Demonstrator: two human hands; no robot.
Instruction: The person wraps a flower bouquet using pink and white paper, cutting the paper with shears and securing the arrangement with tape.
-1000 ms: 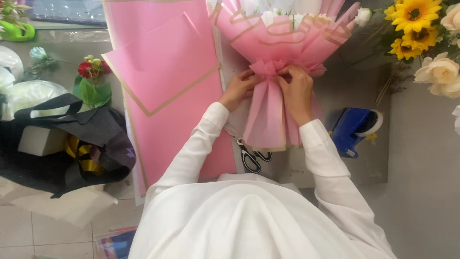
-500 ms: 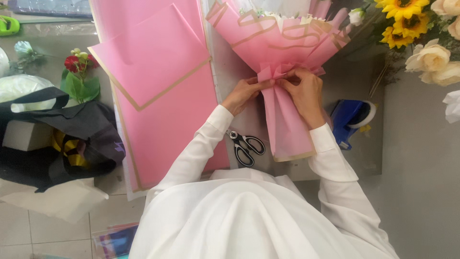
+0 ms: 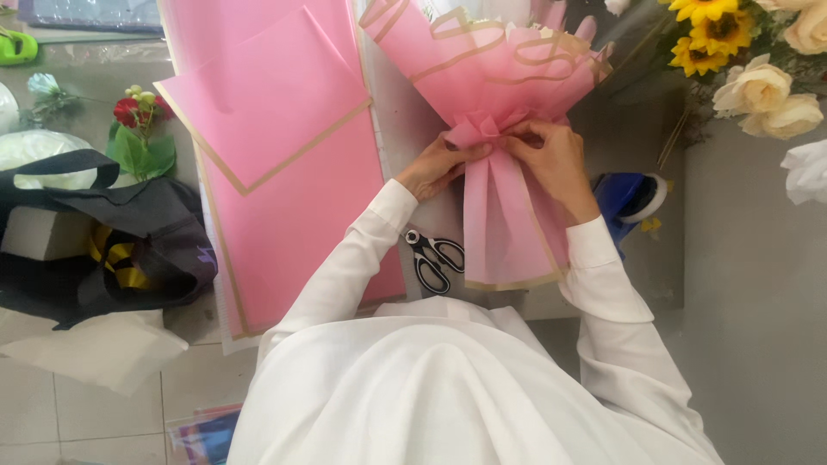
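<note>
A bouquet wrapped in pink paper with gold edging (image 3: 491, 65) lies on the table, its wrapped stem end (image 3: 508, 224) pointing toward me. My left hand (image 3: 444, 164) grips the gathered waist of the wrap from the left. On the right side of that same pinched waist, my right hand (image 3: 551, 155) has its fingers closed. Both hands squeeze the paper together at the narrow point. Black-handled scissors (image 3: 435, 258) lie on the table just below my left wrist.
Loose pink sheets with gold borders (image 3: 276, 155) lie to the left. A black bag (image 3: 103, 241) and small red flowers (image 3: 138, 129) sit further left. A blue tape dispenser (image 3: 633, 198) is at the right, with sunflowers (image 3: 711, 34) and cream roses (image 3: 762, 90) beyond.
The view has shifted slightly; both hands stay pinched on the bouquet's waist, the fingers working a little. The scissors are more exposed below the left wrist.
</note>
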